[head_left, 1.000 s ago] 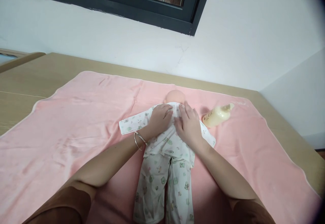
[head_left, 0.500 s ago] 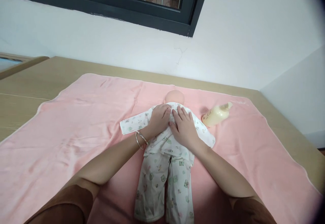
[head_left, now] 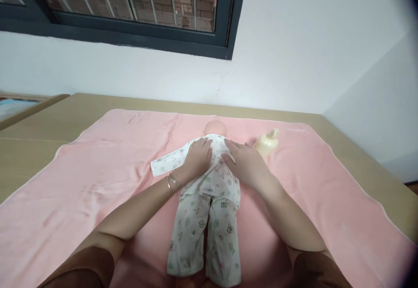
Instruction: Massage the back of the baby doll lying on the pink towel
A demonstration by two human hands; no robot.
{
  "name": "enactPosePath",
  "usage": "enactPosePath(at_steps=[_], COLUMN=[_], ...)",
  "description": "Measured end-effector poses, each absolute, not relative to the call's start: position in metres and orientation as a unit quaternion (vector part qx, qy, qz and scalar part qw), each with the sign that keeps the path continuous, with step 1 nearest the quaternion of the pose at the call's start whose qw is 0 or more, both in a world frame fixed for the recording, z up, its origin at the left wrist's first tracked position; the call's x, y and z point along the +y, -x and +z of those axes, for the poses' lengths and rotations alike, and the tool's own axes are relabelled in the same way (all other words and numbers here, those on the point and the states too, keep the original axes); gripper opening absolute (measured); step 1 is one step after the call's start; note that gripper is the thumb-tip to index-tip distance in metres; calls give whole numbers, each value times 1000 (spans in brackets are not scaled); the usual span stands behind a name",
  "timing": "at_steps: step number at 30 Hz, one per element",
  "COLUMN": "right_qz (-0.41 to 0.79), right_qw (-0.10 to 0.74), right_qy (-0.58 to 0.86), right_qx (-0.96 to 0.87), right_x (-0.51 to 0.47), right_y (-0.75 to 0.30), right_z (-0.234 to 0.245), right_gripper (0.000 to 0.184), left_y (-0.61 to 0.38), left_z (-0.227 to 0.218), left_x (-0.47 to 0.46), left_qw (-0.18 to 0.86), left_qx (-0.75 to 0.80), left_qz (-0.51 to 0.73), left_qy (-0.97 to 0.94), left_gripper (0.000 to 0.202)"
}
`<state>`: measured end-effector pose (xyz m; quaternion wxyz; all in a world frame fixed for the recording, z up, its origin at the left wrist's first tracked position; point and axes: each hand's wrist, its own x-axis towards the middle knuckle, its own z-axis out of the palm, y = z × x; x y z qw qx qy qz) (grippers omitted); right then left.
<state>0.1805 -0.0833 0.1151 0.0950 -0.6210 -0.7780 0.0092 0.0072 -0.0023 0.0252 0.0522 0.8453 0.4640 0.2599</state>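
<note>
A baby doll (head_left: pixel 215 128) lies on a pink blanket (head_left: pixel 98 162), dressed in a white printed shirt and trousers (head_left: pixel 204 227). My left hand (head_left: pixel 197 157), with a bangle at the wrist, lies flat on the doll's chest and left shoulder, fingers stretched. My right hand (head_left: pixel 244 162) rests flat on the doll's other side, fingers spread, covering the right sleeve. The doll's left sleeve (head_left: pixel 166 162) sticks out to the left on the blanket.
A cream bottle (head_left: pixel 267 142) lies on the blanket just right of the doll's head, close to my right hand. The blanket covers a wooden surface (head_left: pixel 39 122) set against a white wall below a dark-framed window (head_left: pixel 130 14).
My view has tilted up and shifted, showing more window. Both hands stay on the doll's chest; my right hand has slid outward over the right sleeve toward the bottle.
</note>
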Motion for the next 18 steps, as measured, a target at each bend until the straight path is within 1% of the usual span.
enactPosePath(at_steps=[2,3,4,6,8,10,11,13,14,16,18], right_qz=[9,12,10,10,2,-6,-5,6,13,22,16], right_qw=[139,161,182,208,218,213,208,192,177,135,94], right_qy=[653,669,688,720,743,756,757,752,749,748,748], right_qx=[-744,-725,-702,-662,-633,-619,-620,-631,-638,-649,-656], right_x=[-96,-102,-107,-114,-114,-107,-102,-90,-84,-73,-66], right_y=[-201,-213,-226,-253,-277,-295,-301,-308,-309,-309,-308], right_z=[139,148,155,163,164,161,158,153,150,145,140], right_gripper=[55,57,58,57,56,56,56,57,58,61,63], left_y=[-13,-16,-21,-34,-56,-86,-102,-133,-147,-169,-183], left_z=[36,43,51,70,90,107,113,121,123,122,119], left_x=[-27,-40,-52,-70,-74,-66,-58,-40,-31,-18,-11], left_qw=[51,83,144,310,450,612,694,833,868,869,861], left_qx=[470,454,409,297,244,248,263,289,305,348,360], left_qz=[224,222,228,268,343,416,419,333,293,310,335], left_qy=[-852,-859,-872,-863,-788,-625,-523,-333,-259,-167,-131], left_gripper=[46,46,47,52,49,45,45,49,49,49,49])
